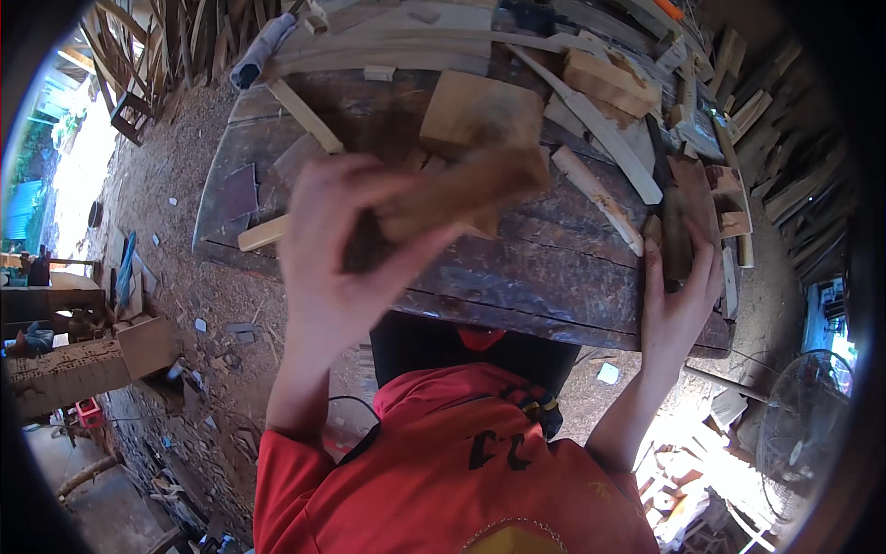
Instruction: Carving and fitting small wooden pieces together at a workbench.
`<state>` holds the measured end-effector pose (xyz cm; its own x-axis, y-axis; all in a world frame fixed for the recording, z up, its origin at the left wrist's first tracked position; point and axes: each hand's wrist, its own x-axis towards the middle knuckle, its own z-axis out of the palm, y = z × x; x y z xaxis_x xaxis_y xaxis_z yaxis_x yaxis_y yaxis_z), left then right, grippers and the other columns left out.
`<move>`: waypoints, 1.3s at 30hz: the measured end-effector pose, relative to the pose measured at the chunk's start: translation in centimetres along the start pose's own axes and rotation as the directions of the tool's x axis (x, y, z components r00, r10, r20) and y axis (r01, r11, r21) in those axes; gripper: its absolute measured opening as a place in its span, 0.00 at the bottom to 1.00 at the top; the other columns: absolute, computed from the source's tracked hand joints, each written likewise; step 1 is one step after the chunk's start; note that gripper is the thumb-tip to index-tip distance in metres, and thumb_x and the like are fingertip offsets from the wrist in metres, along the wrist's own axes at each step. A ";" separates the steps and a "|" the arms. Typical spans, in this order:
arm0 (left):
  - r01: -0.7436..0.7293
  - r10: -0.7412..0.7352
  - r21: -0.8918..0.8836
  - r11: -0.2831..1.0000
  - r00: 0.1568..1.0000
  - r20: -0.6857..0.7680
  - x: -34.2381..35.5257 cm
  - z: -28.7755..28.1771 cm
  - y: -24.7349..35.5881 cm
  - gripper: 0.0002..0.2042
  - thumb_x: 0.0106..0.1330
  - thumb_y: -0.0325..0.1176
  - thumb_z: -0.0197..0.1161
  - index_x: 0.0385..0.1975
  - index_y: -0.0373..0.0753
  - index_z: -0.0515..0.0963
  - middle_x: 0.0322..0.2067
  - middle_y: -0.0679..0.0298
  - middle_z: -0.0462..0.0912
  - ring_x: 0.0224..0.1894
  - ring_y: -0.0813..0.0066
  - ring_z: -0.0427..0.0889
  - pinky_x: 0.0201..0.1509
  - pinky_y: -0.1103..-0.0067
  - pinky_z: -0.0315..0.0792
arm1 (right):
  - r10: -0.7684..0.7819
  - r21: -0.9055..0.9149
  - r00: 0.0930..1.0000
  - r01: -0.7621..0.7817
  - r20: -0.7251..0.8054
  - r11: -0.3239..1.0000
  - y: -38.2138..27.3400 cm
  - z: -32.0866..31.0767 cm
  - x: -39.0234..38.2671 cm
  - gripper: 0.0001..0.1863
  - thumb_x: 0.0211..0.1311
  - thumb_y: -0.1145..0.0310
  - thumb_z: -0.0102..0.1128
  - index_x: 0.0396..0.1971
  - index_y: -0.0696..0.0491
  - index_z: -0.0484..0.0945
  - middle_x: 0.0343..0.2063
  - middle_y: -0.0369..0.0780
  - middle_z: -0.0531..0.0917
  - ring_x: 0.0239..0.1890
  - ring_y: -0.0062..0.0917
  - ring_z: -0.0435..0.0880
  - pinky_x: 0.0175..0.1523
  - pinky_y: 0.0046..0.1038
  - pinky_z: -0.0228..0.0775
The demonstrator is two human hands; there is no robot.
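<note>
My left hand (318,240), blurred by motion, is closed around a brown wooden piece (471,189) and holds it above the worktable. Behind that piece lies a squarish light wooden block (482,106) with a darker patch on its face. At the table's right side my right hand (678,300) has its thumb and fingers on either side of a dark brown wooden piece (680,217). Left of this hand rests a slim wooden stick (598,198). A small dark square sheet, perhaps sandpaper (240,191), lies left of my left hand.
The worn wooden table (517,286) carries several offcuts, among them a thick block (611,81) and a long tapered strip (600,125). Wood strips lean behind on the left. A standing fan (803,434) is at the lower right. Scraps litter the floor.
</note>
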<state>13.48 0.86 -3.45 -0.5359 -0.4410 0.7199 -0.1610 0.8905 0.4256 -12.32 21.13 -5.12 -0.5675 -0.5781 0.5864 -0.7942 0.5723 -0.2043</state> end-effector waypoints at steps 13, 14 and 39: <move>0.374 -0.521 -0.539 0.755 0.841 -0.146 -4.3 -1.5 -3.3 0.21 0.62 0.18 0.71 0.54 0.30 0.75 0.54 0.56 0.79 0.52 0.73 0.83 0.55 0.80 0.79 | -0.490 0.364 0.812 0.373 0.317 0.854 -12.6 2.7 1.7 0.21 0.54 0.60 0.74 0.48 0.49 0.83 0.37 0.38 0.78 0.44 0.35 0.76 0.52 0.35 0.62; 0.375 -0.538 -0.560 0.739 0.829 -0.155 -4.3 -1.7 -3.3 0.22 0.62 0.18 0.71 0.56 0.30 0.74 0.56 0.56 0.78 0.54 0.73 0.82 0.56 0.79 0.80 | -0.475 0.358 0.830 0.366 0.292 0.859 -11.7 2.2 1.8 0.21 0.54 0.61 0.74 0.49 0.49 0.83 0.35 0.37 0.77 0.43 0.34 0.75 0.51 0.35 0.62; 0.134 -0.658 -0.816 0.562 0.671 -0.342 -5.4 -2.4 -4.6 0.26 0.82 0.41 0.43 0.70 0.28 0.54 0.50 0.48 0.78 0.44 0.62 0.86 0.48 0.67 0.84 | -0.790 0.412 0.459 0.680 0.406 0.607 -18.9 2.8 6.4 0.07 0.50 0.72 0.70 0.30 0.53 0.82 0.34 0.39 0.75 0.47 0.31 0.76 0.56 0.34 0.59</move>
<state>19.16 -1.14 -7.98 0.0300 -0.9201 0.3906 0.5140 0.3494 0.7834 -1.51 4.99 0.32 0.2787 -0.9538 0.1125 -0.9572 -0.2853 -0.0478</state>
